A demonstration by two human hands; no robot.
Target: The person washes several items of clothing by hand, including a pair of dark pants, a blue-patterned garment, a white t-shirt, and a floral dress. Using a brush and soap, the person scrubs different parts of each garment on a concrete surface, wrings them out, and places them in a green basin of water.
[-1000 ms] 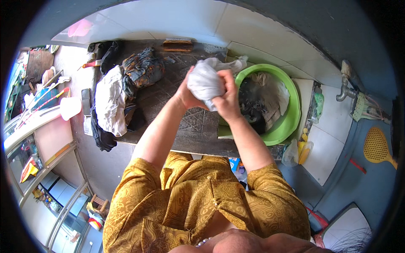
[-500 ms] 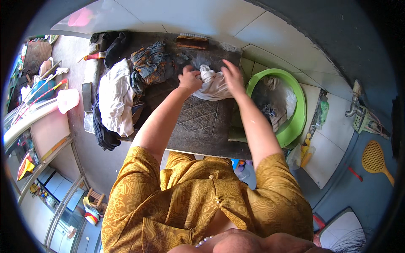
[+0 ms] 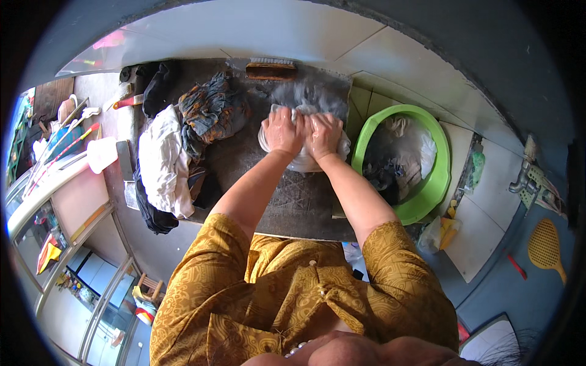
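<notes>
A wet white garment (image 3: 305,162) lies bunched on the dark stone slab (image 3: 287,210). My left hand (image 3: 283,130) and my right hand (image 3: 322,133) press down on it side by side, their fingers curled into the cloth and their thumbs close together. Parts of the garment bulge out around both hands; its exact kind does not show. Beyond my hands, foamy water (image 3: 308,94) spreads on the slab. A scrub brush (image 3: 271,69) with a brown wooden body lies at the slab's far edge.
On the left lie a dark patterned cloth (image 3: 213,110), a heap of white cloth (image 3: 163,165) and a red-handled brush (image 3: 129,102). A green basin (image 3: 442,165) holding wet laundry stands on the right. Tiled wall (image 3: 305,30) rises behind the slab; a tap (image 3: 524,174) sits far right.
My hands have come closer together and pressed down onto the white garment, which is now flatter and bunched beneath them. More foamy water shows beyond it. The view has shifted slightly.
</notes>
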